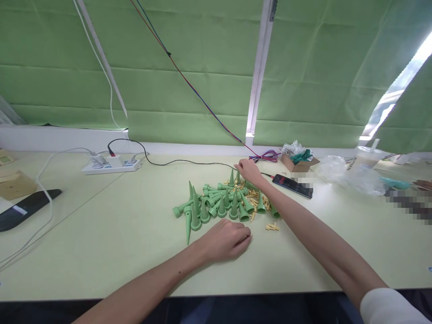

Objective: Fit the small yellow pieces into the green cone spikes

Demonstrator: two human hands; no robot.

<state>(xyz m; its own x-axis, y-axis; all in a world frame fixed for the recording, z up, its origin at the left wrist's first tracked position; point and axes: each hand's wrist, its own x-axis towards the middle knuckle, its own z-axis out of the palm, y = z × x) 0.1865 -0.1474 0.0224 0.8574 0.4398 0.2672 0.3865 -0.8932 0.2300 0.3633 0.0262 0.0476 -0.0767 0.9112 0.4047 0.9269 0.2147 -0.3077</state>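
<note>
While the left hand lies curled near green cones piled on the table, the right hand bends over their far edge; whether either holds anything cannot be determined

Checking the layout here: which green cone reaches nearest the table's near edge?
The front-left green cone, just left of the tall upright cone: its tip points to the near edge of the table and reaches past every other cone.
</note>
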